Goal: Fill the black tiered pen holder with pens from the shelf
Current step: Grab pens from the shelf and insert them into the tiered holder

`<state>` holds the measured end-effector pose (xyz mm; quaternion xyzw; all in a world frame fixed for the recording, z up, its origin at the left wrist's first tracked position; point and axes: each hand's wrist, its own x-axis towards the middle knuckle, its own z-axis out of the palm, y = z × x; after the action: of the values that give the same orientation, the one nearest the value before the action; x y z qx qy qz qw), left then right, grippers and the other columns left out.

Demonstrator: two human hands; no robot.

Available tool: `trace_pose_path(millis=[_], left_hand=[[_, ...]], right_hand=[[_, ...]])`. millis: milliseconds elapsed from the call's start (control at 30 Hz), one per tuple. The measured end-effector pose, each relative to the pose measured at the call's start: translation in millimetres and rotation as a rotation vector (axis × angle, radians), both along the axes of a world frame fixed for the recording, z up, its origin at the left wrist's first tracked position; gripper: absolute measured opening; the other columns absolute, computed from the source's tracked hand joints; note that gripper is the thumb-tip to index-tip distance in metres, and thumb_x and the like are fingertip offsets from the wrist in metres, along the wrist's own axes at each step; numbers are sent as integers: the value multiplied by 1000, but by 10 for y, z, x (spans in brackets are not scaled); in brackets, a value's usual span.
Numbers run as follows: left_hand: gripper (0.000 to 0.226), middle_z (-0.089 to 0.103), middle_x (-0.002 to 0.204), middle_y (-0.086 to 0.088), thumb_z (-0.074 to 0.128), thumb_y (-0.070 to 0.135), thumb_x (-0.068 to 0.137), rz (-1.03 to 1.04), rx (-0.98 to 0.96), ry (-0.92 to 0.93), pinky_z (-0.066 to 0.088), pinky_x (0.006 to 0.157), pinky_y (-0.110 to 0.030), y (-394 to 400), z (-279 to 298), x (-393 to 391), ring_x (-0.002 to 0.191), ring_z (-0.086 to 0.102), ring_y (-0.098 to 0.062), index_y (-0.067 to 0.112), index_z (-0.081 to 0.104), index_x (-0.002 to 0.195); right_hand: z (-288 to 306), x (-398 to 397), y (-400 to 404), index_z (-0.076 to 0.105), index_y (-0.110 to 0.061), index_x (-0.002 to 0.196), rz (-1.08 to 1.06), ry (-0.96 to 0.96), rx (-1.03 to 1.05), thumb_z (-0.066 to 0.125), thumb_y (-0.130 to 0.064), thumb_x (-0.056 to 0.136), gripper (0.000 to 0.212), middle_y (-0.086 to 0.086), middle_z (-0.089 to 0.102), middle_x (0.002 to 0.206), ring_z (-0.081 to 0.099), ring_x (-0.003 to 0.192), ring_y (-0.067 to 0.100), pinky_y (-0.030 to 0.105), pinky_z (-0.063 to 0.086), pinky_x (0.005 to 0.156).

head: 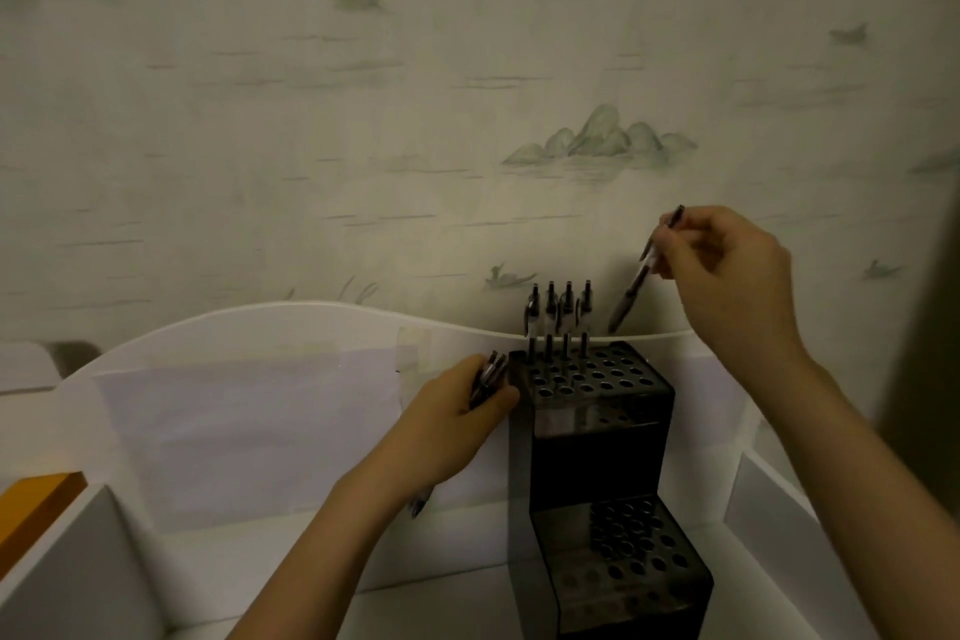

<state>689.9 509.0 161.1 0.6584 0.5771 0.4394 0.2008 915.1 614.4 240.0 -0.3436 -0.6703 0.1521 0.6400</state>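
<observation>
The right hand [727, 276] is pinching one pen [641, 273], tip angled down toward the black tiered pen holder [597, 431], seemingly for slotting; the left hand [457, 416] is gripping spare pens [488, 374] beside it.

Single head-worn wide-angle view, facing forward and slightly down.
Close above white shelf [291, 327], aimed square at painted wallpaper [467, 94]; forearms enter from bottom edge, reaching away from lens.

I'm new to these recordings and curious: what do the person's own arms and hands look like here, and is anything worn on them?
Both are bare. The left hand and right hand show no gloves, and I see no rings, watch or bracelet, though the light is dim. The forearms run uncovered to the bottom edge of the picture, so no sleeves appear in view. No cables or markings show on them.
</observation>
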Motion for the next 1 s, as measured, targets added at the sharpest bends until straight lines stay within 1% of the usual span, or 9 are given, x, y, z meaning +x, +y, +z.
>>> trace_pose_path(millis=[133, 233, 300, 433, 567, 733, 800, 867, 1000], left_hand=[[20, 49, 68, 6, 54, 31, 97, 5, -16, 24, 42, 61, -30, -3, -22, -22, 59, 45, -7, 22, 49, 80], [20, 48, 65, 10, 54, 30, 97, 20, -16, 4, 41, 60, -26, -17, -26, -46, 56, 44, -2, 21, 48, 80], [19, 48, 63, 14, 54, 28, 97, 20, -19, -11, 40, 61, -24, -32, -23, -56, 54, 43, 1, 21, 48, 81], [22, 48, 67, 9, 53, 29, 97, 29, -26, -9, 40, 60, -27, -55, -21, -72, 56, 43, -4, 10, 48, 88], [27, 48, 72, -1, 52, 29, 98, 34, -31, -7, 41, 61, -31, -63, -21, -61, 61, 43, -10, 4, 47, 93], [19, 50, 70, 6, 51, 28, 98, 47, -32, 8, 43, 64, -30, -61, -9, -43, 61, 46, -8, 9, 51, 94], [19, 50, 72, 5, 50, 28, 99, 47, -35, 29, 43, 66, -29, -60, 4, -42, 63, 47, -9, 10, 52, 93], [17, 50, 71, 5, 49, 27, 99, 31, -37, 50, 42, 65, -28, -66, 23, -38, 62, 46, -8, 14, 52, 90], [15, 53, 71, 8, 50, 26, 99, -9, -40, 65, 42, 65, -25, -57, 39, -24, 60, 47, -3, 22, 54, 85]], right_hand=[[-95, -78, 166, 68, -14, 98, -72, -144, 45, 64, -18, 91, 10, -1, 71, 76, 69, 75, 16, 37, 57, 79], [-170, -143, 257, 67, -11, 98, -108, -204, 78, 65, -19, 91, 11, 0, 69, 75, 67, 73, 15, 16, 51, 71], [-202, -177, 284, 67, -9, 97, -111, -222, 80, 65, -18, 91, 12, 1, 69, 74, 66, 72, 16, 9, 46, 65], [-177, -220, 318, 66, -8, 94, -109, -267, 85, 65, -18, 91, 10, 2, 68, 73, 65, 69, 15, 23, 52, 67], [-125, -225, 341, 68, -8, 91, -96, -348, 59, 66, -17, 90, 9, 2, 69, 69, 66, 67, 12, 24, 52, 70], [-323, -235, 449, 69, -11, 87, -76, -454, -68, 71, -25, 87, 14, -1, 69, 70, 67, 67, 14, 35, 57, 77], [-400, -225, 477, 71, -11, 88, -78, -452, -140, 74, -28, 84, 17, -1, 69, 70, 66, 67, 12, 26, 55, 71], [-422, -198, 485, 73, -10, 92, -62, -406, -189, 76, -28, 82, 21, 1, 72, 73, 66, 67, 7, 15, 48, 65], [-428, -151, 446, 71, -10, 107, -61, -393, -187, 79, -28, 79, 34, 1, 73, 86, 63, 70, 2, 5, 41, 65]])
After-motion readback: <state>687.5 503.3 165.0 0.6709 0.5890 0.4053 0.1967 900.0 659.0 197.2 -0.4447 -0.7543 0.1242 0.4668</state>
